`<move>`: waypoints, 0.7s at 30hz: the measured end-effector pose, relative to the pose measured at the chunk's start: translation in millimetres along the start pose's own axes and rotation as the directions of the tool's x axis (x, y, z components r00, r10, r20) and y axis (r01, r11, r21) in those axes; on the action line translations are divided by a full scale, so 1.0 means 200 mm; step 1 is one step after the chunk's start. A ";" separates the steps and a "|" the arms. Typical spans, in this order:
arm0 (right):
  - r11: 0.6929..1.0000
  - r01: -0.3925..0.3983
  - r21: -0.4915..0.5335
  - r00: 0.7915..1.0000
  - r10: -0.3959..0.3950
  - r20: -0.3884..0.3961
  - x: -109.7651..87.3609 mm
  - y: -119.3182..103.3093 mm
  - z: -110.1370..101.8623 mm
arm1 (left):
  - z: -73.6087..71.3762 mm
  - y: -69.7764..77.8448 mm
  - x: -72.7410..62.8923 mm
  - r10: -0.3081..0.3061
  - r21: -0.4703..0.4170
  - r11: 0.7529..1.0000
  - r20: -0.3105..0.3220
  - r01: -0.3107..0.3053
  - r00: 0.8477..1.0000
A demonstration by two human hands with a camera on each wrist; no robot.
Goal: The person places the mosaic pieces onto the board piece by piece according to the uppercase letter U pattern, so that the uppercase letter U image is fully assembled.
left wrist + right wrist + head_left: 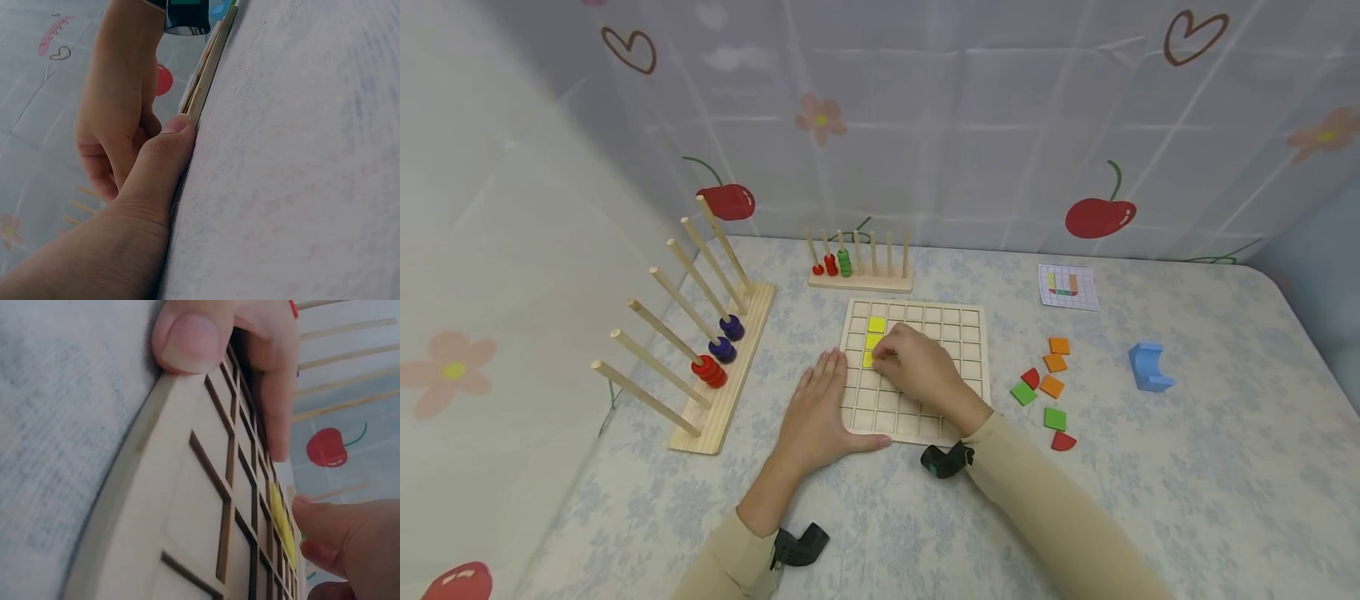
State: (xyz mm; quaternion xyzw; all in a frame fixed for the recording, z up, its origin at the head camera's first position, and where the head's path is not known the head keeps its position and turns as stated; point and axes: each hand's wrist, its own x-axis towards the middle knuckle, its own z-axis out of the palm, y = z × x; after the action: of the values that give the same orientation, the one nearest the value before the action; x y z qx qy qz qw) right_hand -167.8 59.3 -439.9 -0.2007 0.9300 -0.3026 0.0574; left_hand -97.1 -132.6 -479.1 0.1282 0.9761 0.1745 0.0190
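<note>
A wooden grid board (pixel 936 429) lies on the table, with yellow square tiles (pixel 877 325) in one column of its upper left part. My left hand (pixel 820 412) rests at the board's near left corner, fingers extended along the left side and thumb along the near edge. In the right wrist view, the left thumb (pixel 190 340) presses on the rim. My right hand (pixel 917 367) reaches over the board, thumb and curled fingers pinching at the lowest yellow tile (pixel 868 359). The right fingertips (pixel 303 503) are right beside the yellow strip in the right wrist view.
Right of the board lie orange squares (pixel 1056 362), green squares (pixel 1055 418) and red quarter-circle pieces (pixel 1063 441). Farther right are a blue curved block (pixel 1147 368) and a pattern card (pixel 1086 298). Peg racks with rings stand left (pixel 737 379) and behind (pixel 861 283).
</note>
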 end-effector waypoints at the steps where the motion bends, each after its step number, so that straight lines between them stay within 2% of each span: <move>1: 1.000 0.000 0.005 1.000 0.000 -0.003 -0.01 0.01 -0.01 | 0.00 0.00 0.00 -0.003 0.002 1.000 0.003 0.003 1.000; 8: 0.999 -0.019 0.040 1.000 0.019 -0.006 -0.16 0.11 -0.16 | 0.01 0.00 0.00 -0.018 0.000 1.000 0.011 0.018 1.000; 14: 0.999 -0.047 0.028 0.999 0.047 -0.025 -0.31 0.29 -0.31 | 0.01 0.00 0.01 -0.015 -0.006 1.000 0.009 0.015 1.000; 21: 0.990 -0.142 -0.018 0.990 0.142 -0.006 -0.47 0.50 -0.46 | 0.02 0.00 0.01 -0.014 0.001 1.000 0.004 0.014 1.000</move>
State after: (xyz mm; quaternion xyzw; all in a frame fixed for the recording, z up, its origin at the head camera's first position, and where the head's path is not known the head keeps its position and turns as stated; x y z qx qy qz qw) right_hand -137.2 221.0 -426.4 -0.1338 0.9447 -0.2899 0.0746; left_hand -98.3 -131.4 -482.1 0.1215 0.9770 0.1738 0.0224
